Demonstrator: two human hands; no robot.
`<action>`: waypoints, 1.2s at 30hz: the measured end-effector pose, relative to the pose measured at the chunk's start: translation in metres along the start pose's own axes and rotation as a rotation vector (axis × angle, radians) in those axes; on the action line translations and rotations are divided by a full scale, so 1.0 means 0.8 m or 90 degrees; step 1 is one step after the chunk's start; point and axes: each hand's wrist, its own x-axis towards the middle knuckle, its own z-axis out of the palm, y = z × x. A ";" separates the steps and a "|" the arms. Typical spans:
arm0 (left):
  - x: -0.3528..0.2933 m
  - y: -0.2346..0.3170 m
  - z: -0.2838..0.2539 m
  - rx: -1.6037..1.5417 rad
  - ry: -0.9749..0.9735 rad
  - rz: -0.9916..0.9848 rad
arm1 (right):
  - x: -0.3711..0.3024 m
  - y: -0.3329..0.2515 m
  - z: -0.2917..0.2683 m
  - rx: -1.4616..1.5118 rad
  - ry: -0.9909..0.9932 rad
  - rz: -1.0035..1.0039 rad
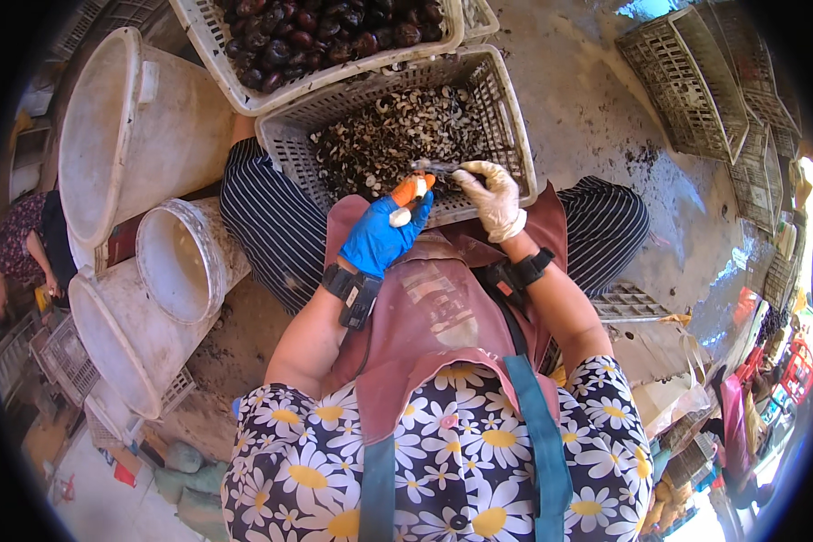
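Around the gloved hands [377,237], dirt-specked floor [596,113], slatted crates [682,86], white buckets [182,117].

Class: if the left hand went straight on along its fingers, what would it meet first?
Probably the dark piece held by the right hand, just beyond the left hand; depth is unclear, and they may already touch.

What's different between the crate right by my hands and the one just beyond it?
The near crate holds small mixed scraps, dark and whitish; the far crate holds bigger, rounded, glossy dark reddish-brown lumps. The near crate's contents lie low, leaving much of its wall bare, while the far crate's are heaped closer to its rim. Both are pale, open-topped crates with slotted walls.
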 end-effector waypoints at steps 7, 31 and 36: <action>0.000 0.003 -0.006 0.134 -0.047 0.033 | -0.010 -0.003 0.011 -0.116 -0.042 -0.126; -0.009 0.001 0.010 0.436 0.118 0.154 | 0.004 -0.009 0.002 -0.264 -0.007 -0.217; -0.014 -0.006 0.042 0.486 0.134 0.160 | 0.014 -0.003 -0.012 -0.381 -0.005 -0.146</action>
